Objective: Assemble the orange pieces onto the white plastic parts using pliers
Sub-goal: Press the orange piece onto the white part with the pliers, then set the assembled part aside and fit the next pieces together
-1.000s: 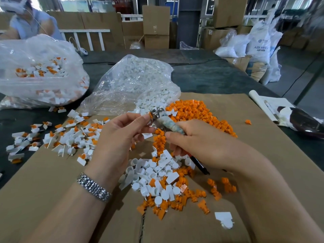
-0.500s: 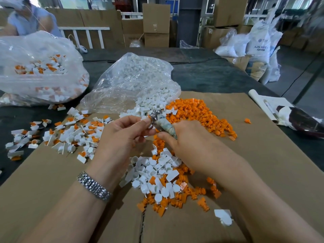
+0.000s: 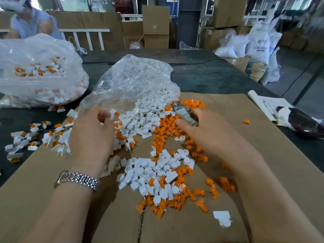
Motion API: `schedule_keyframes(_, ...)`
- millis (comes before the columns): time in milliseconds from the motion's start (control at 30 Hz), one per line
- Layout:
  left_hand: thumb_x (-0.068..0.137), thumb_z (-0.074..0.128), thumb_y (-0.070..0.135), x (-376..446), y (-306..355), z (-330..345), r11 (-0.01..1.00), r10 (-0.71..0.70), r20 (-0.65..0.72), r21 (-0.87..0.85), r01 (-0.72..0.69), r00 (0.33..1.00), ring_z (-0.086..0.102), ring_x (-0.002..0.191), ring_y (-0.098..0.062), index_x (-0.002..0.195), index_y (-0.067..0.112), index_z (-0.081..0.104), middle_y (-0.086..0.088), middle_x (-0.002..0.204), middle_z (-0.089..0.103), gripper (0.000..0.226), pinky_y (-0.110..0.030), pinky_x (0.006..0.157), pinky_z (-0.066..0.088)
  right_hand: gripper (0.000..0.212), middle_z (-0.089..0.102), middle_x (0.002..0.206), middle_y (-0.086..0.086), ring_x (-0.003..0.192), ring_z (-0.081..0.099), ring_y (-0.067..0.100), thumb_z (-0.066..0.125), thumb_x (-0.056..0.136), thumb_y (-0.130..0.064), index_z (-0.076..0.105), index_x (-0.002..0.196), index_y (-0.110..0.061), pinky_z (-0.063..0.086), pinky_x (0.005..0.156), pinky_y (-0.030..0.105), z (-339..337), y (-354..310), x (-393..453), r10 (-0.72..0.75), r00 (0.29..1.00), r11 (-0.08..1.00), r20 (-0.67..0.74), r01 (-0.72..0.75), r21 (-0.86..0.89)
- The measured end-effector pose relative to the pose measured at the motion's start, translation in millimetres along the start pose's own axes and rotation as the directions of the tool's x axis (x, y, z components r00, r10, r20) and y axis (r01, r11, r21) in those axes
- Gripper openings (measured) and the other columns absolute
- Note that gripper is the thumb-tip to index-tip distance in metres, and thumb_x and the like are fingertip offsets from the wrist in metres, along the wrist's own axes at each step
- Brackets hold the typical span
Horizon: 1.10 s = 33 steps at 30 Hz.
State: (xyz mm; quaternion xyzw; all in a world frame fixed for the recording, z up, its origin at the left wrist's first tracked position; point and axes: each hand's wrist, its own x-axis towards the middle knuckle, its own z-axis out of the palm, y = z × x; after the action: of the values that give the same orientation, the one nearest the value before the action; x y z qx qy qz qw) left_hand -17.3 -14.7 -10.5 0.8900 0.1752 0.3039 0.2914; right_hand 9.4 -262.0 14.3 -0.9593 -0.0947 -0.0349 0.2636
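**Hands apart over the parts pile, one piece just assembled**

Head cam is all I've got here. My left hand (image 3: 92, 135) is pinching a white plastic part with an orange piece on it (image 3: 113, 114) at the fingertips, bit blurry though. My right hand (image 3: 208, 135) is wrapped around the pliers (image 3: 184, 113), handles in the palm, nose pointing up and away over the orange pieces pile (image 3: 177, 127). Loose white parts (image 3: 154, 171) sit between my wrists on the cardboard sheet (image 3: 245, 163). A clear bag of white parts (image 3: 133, 81) is just behind, and another bag of finished ones (image 3: 38, 72) is off to the left.
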Motion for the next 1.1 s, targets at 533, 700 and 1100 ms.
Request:
schedule_keyframes(533, 0.097, 0.068, 0.024, -18.0, 11.8, 37.5, 0.802, 0.502, 0.354, 0.15, -0.578, 0.789, 0.054, 0.101, -0.023, 0.109, 0.019, 0.077, 0.001, 0.106, 0.068, 0.016, -0.038, 0.09, 0.042, 0.056, 0.056, 0.124, 0.011, 0.118, 0.05, 0.031, 0.054, 0.094, -0.063, 0.055, 0.121, -0.014, 0.043, 0.096, 0.048, 28.2, 10.1, 16.0, 0.066, 0.997, 0.92, -0.025, -0.071, -0.385)
schedule_keyframes(700, 0.096, 0.07, 0.025, -20.7, 12.4, 35.9, 0.824, 0.507, 0.368, 0.057, -0.564, 0.779, 0.057, 0.093, -0.017, 0.102, 0.022, 0.075, 0.004, 0.098, 0.069, 0.009, -0.031, 0.08, 0.046, 0.045, 0.045, 0.131, 0.001, 0.126, 0.041, 0.022, 0.062, 0.094, -0.048, 0.054, 0.132, -0.023, 0.04, 0.101, 0.044, 29.3, 1.0, 13.5, -0.166, 0.983, 0.938, -0.077, 0.133, -0.319)
schedule_keyframes(1100, 0.091, 0.077, 0.029, -18.0, 18.9, 18.3, 0.886, 0.173, 0.378, -0.462, 0.024, 0.909, 0.071, 0.08, 0.003, 0.096, 0.037, 0.077, 0.022, 0.084, 0.076, 0.009, -0.007, 0.062, 0.048, 0.021, 0.063, 0.115, -0.002, 0.113, 0.055, 0.02, 0.06, 0.1, -0.033, 0.06, 0.119, -0.023, 0.034, 0.104, 0.045, 44.3, -16.3, 10.2, -0.325, 0.933, 0.896, 0.157, 0.357, -0.266)
